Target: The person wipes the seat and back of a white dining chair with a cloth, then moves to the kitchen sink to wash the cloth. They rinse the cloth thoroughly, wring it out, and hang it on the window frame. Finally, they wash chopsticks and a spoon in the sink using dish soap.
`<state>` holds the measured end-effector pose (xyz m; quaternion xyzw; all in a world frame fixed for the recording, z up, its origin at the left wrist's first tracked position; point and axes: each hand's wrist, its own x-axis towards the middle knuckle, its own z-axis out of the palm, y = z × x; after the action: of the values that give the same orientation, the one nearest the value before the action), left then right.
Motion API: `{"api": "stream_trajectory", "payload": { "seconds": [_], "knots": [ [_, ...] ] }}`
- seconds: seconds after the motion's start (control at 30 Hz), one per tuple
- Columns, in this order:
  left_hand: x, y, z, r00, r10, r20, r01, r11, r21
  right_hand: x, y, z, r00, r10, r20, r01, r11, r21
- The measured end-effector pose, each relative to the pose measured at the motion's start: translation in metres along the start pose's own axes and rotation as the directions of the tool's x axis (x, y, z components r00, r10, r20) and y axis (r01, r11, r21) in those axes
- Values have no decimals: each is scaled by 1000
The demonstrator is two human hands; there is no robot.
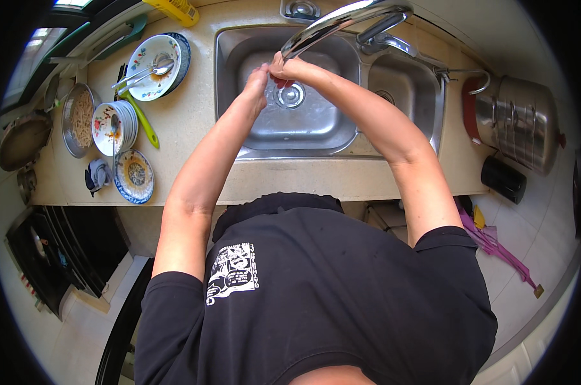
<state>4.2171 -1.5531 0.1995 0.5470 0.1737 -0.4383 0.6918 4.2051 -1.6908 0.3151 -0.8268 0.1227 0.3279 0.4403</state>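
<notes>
My left hand (257,87) and my right hand (285,70) meet at the fingers, over the large basin of a stainless steel sink (309,140). The spout of a chrome faucet (338,23) ends right above my right hand and partly covers it. Below the hands lies the round metal drain strainer (289,95). No object shows in either hand, but how far the fingers are bent is hard to make out.
Left on the counter (189,163) are stacked bowls (108,126), a floral dish with spoons (148,89), a soiled plate (133,176), a green-handled utensil (146,126), a colander of noodles (79,120) and a cloth (98,174). A large metal pot (521,122) stands at right.
</notes>
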Motion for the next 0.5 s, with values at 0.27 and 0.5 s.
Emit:
{"api": "stream_trajectory", "payload": {
  "seconds": [0.27,0.5],
  "knots": [
    [-47,44,31,980,-196,21,187,887,-423,11,22,-12,873,-156,462,-226,710,667],
    [-29,6,29,963,-269,18,261,914,-309,3,30,-18,904,92,417,90,913,-397]
  ]
}}
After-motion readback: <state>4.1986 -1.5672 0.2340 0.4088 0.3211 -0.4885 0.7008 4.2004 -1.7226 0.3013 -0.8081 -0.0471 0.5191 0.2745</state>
